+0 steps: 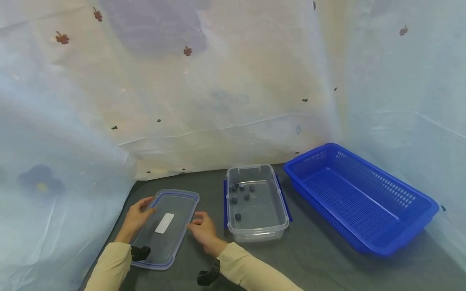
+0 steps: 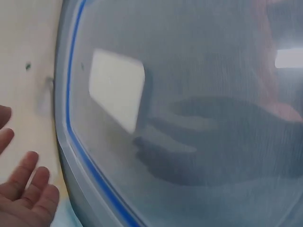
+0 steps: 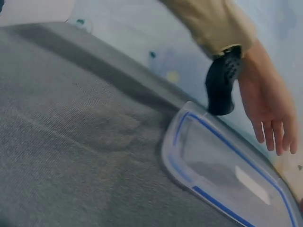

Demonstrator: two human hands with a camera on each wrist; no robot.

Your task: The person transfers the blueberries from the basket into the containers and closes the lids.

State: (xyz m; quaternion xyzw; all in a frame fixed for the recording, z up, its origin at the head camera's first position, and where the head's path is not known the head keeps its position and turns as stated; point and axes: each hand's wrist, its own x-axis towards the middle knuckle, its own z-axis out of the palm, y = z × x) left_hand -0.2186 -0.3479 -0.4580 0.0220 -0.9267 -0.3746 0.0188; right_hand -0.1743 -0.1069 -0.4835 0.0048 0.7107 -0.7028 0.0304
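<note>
A clear plastic lid [image 1: 174,242] with a blue seal round its rim and a white label [image 1: 164,223] lies on the grey cloth at the left. My left hand [image 1: 136,218] hovers by its left edge; in the left wrist view the fingers [image 2: 40,189] are spread and relaxed, apart from the rim. Beside the opposite edge is my right hand [image 1: 206,232], fingers loosely bent; its fingertips reach the rim, and whether they touch cannot be made out. To the right stands a clear container [image 1: 260,232] with several small dark round pieces [image 1: 246,197] inside.
Blue flaps [image 1: 284,198] stick out along the container's sides. A large blue perforated basket [image 1: 364,202] stands at the far right. A patterned pale curtain [image 1: 233,101] rises behind and at both sides of the grey cloth [image 1: 309,262].
</note>
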